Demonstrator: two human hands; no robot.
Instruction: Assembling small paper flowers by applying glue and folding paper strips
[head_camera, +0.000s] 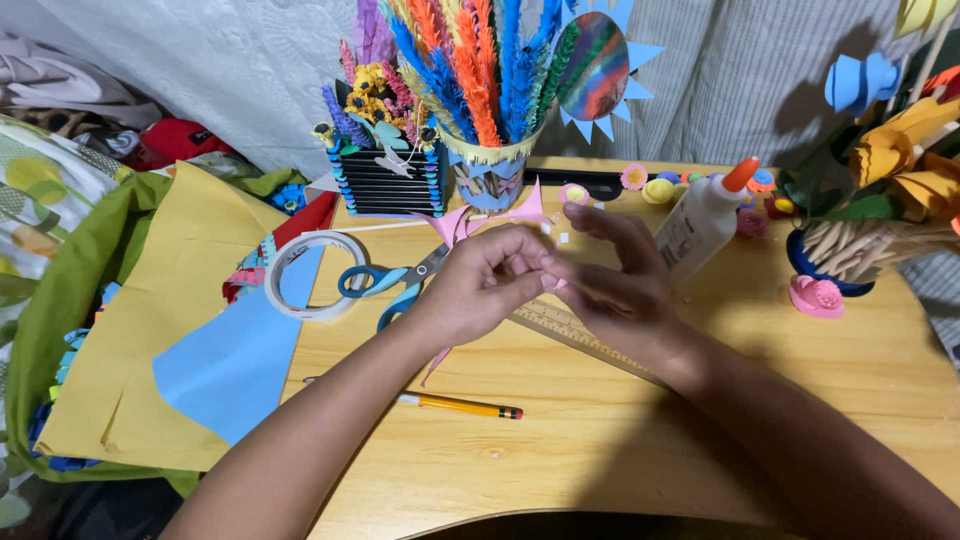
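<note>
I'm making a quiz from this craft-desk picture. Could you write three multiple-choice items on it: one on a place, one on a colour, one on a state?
1. Where does the pencil lie?
A. On the wooden desk, nearer the camera than the hands
B. Inside the cup of paper feathers
C. On top of the glue bottle

2. What colour is the cap of the glue bottle?
A. Green
B. Orange
C. Black

3. How do the left hand and right hand stand?
A. Far apart, flat on the desk
B. Close together, fingers meeting at a pink paper piece
C. Both gripping the scissors

Answers: 1 A, it lies on bare wood below the forearms. 2 B, the tip is orange. 3 B, the fingertips meet above the ruler.
</note>
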